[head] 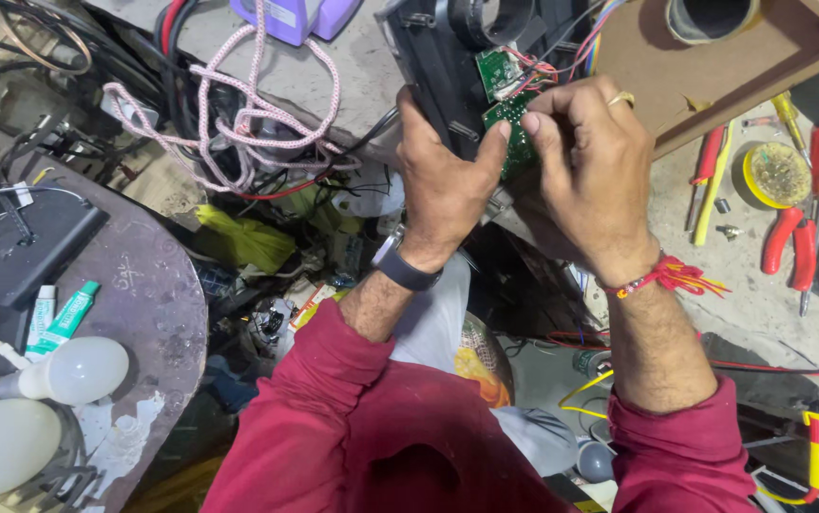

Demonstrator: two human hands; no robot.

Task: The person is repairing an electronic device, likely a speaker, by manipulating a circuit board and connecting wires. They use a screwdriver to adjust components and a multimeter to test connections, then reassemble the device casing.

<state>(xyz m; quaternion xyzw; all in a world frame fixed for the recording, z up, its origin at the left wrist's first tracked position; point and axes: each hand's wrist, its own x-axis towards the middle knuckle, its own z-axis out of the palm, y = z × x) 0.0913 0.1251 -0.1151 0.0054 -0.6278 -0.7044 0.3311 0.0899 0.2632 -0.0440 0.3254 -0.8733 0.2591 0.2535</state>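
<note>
single head view, looking steeply down over the person's forearms, close on a cluttered workbench (333, 66); no second view.

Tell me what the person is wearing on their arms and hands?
Both arms have dark red sleeves pushed up toward the elbows. The left hand has a dark band, like a watch strap, around its wrist. The right hand has a gold ring on one of its fingers and a red thread with loose ends tied round its wrist.
</note>
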